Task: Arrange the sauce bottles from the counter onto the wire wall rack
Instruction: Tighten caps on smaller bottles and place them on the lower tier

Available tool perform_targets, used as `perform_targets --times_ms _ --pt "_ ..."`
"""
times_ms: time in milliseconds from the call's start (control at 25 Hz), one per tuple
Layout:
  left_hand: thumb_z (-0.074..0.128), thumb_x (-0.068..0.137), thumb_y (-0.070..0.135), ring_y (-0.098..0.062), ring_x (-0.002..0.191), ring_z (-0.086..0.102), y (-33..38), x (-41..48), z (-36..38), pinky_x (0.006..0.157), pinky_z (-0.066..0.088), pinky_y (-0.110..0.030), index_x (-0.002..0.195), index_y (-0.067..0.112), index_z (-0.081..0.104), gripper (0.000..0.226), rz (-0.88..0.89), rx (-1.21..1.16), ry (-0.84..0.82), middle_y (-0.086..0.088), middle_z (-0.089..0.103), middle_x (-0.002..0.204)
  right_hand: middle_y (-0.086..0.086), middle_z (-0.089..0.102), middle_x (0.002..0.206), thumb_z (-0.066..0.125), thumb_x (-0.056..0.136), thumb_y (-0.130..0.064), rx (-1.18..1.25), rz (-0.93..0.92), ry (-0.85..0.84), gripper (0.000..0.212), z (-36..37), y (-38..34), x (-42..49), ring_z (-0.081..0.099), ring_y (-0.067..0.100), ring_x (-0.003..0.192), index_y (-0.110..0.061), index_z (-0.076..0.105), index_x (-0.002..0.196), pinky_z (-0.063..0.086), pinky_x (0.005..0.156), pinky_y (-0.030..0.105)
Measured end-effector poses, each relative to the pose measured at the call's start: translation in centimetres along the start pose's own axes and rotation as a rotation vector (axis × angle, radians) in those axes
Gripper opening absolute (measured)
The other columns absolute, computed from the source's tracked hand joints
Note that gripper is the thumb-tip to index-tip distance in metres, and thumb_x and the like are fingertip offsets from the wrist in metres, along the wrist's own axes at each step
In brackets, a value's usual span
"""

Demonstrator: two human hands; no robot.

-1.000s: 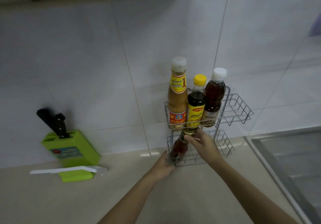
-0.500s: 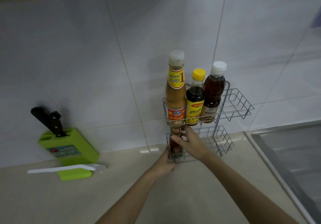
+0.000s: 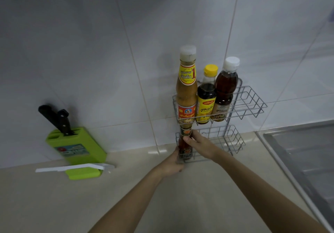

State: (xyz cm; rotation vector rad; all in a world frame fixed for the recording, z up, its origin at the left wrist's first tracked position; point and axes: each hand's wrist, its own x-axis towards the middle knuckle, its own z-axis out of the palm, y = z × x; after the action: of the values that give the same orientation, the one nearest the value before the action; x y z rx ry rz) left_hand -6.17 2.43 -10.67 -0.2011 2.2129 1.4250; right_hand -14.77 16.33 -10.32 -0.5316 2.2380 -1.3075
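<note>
Now the small bottle (image 3: 185, 143) is seen standing nearly upright at the left end of the lower basket (image 3: 226, 142) of the rack (image 3: 253, 104), where a second ago it was held tilted, with its neck leaning out toward the person. Half a second ago it had already been swung in under the upper basket; since then it has been brought straighter, and its base appears to be at or very near the basket floor, though contact cannot be made out through the wires.

The right hand (image 3: 198, 145) is clamped on the bottle at mid-height, fingers wrapped round the front. The left hand (image 3: 171, 166) is closed against the lower left corner of the rack, just below the bottle; whether the wire or the bottle's base is gripped cannot be told. The two hands are held close together, almost touching.

In the upper basket three bottles stand side by side and touching: a tall tan bottle (image 3: 187, 88), a yellow-capped bottle (image 3: 206, 97) and a white-capped bottle (image 3: 225, 90). The right part of each basket is unfilled. No further bottle is seen on the counter (image 3: 54, 205), which holds only a knife block (image 3: 75, 144) and a white utensil (image 3: 72, 168).

It is judged that the placing is all but done and that only the release remains. The small bottle's top sits close beneath the upper basket, so the hands would best be withdrawn gently.
</note>
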Motion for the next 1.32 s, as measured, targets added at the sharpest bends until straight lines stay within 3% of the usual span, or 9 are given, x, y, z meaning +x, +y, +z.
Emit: perform_targets --times_ms 120,240,400,520,640,760,880,1000,1320 --pt "0.044 0.093 -0.005 -0.014 0.138 0.031 -0.4 -1.6 -0.2 0.066 0.041 0.002 0.153 0.016 0.007 0.074 -0.012 0.033 0.010 -0.007 0.021 0.158 0.011 0.034 0.152 0.050 0.096 -0.033 -0.031 0.008 0.041 0.067 0.5 0.1 -1.6 0.032 0.025 0.139 -0.005 0.019 0.149 0.028 0.105 0.028" --pt "0.051 0.093 0.001 -0.019 0.131 0.045 -2.7 -4.3 -0.5 0.097 0.044 -0.019 0.145 0.007 0.032 0.056 -0.044 0.088 0.022 -0.011 0.040 0.149 0.014 0.036 0.150 0.054 0.094 -0.037 -0.149 -0.006 0.116 0.066 0.7 0.4 -4.0 0.035 0.026 0.137 -0.005 0.027 0.145 0.030 0.108 0.034" --pt "0.055 0.088 -0.005 -0.016 0.106 0.057 -7.7 -11.0 -0.7 0.083 0.046 -0.012 0.125 0.004 0.053 0.038 0.012 0.094 0.020 -0.008 0.059 0.112 0.001 0.064 0.117 0.056 0.093 -0.034 -0.329 -0.196 0.064 0.032 1.1 -1.9 -10.5 0.058 0.014 0.109 -0.017 0.060 0.119 0.046 0.094 0.031" --pt "0.048 0.070 0.003 0.005 0.089 0.064 -12.6 -17.4 0.3 0.085 0.049 -0.018 0.101 0.024 0.057 0.038 0.016 0.085 0.082 0.007 0.065 0.096 -0.010 0.069 0.092 0.055 0.093 -0.029 -0.402 -0.321 -0.099 0.016 3.5 -5.4 -16.6 0.062 0.002 0.085 -0.023 0.066 0.103 0.052 0.080 0.028" --pt "0.049 0.069 0.000 0.000 0.096 0.066 -16.7 -22.5 2.4 0.094 0.054 -0.034 0.098 0.033 0.059 0.045 0.012 0.173 0.118 0.016 0.069 0.098 -0.013 0.066 0.088 0.051 0.093 -0.041 -0.528 -0.489 -0.235 0.024 8.2 -8.3 -21.7 0.058 0.003 0.077 -0.025 0.063 0.106 0.049 0.070 0.022" --pt "0.065 0.077 0.004 -0.004 0.110 0.062 -17.2 -25.4 5.6 0.094 0.052 -0.026 0.115 0.028 0.056 0.046 0.048 0.060 0.092 0.009 0.065 0.114 -0.005 0.062 0.096 0.046 0.090 -0.057 -0.805 -0.633 -0.294 0.043 13.1 -8.6 -24.0 0.056 0.012 0.082 -0.023 0.058 0.113 0.047 0.072 0.031" --pt "0.077 0.069 0.020 -0.004 0.103 0.066 -15.7 -26.2 8.4 0.089 0.053 -0.027 0.109 0.035 0.058 0.047 0.135 -0.039 0.239 0.008 0.069 0.108 0.002 0.064 0.078 0.050 0.081 -0.062 -1.053 -0.811 -0.189 0.049 15.9 -7.6 -24.5 0.060 0.021 0.069 -0.016 0.063 0.084 0.047 0.057 0.030" --pt "0.074 0.070 0.027 -0.007 0.085 0.069 -14.4 -26.2 9.3 0.079 0.054 -0.031 0.081 0.035 0.060 0.020 0.174 0.044 0.405 0.004 0.073 0.087 -0.003 0.061 0.063 0.067 0.069 -0.051 -1.140 -0.923 -0.098 0.033 16.6 -7.4 -24.1 0.059 0.016 0.056 -0.019 0.060 0.066 0.044 0.046 0.024" --pt "0.072 0.073 0.031 0.002 0.065 0.053 -13.9 -26.8 8.2 0.065 0.043 -0.021 0.066 0.048 0.052 0.027 0.195 0.150 0.280 0.016 0.058 0.067 -0.002 0.062 0.099 0.052 0.093 -0.037 -1.077 -0.975 -0.361 0.024 15.1 -8.3 -23.0 0.053 0.016 0.086 -0.019 0.060 0.106 0.045 0.073 0.029"
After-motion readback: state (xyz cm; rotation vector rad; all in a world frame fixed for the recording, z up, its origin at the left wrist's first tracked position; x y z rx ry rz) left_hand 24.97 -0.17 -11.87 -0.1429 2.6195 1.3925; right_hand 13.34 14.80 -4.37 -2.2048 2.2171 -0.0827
